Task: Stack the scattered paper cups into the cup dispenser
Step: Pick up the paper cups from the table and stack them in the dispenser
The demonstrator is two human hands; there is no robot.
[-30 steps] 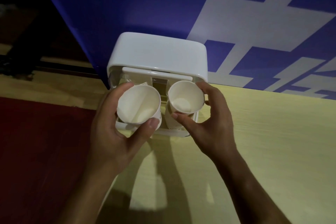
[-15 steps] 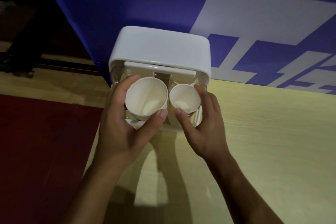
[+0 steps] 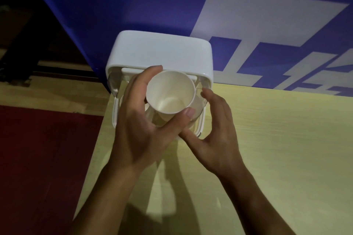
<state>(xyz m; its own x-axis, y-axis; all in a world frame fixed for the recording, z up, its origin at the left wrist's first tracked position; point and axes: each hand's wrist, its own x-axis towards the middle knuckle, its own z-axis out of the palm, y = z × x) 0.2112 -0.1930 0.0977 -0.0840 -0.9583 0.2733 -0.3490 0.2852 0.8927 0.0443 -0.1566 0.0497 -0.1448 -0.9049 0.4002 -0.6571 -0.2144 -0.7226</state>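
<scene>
Left hand [image 3: 139, 131] grips paper cup [image 3: 170, 91] over cup dispenser [image 3: 158, 51], frame centre; right hand [image 3: 215, 139] fingers spread, empty. Cup not yet nested; stacking likely partway.

Table: pale yellow wood-grain top [image 3: 286, 149], filling the lower right and centre of the frame; its left edge runs on a slant down toward the lower left.
Wall panel: deep blue board [image 3: 114, 5] across the top, with broad white strokes [image 3: 267, 15] at the upper right.
Red floor: dark red surface [image 3: 38, 158], lower left.
Wooden strip: light wood band [image 3: 57, 91], mid left, above the red.
Upper left corner: too dark to make out.
</scene>
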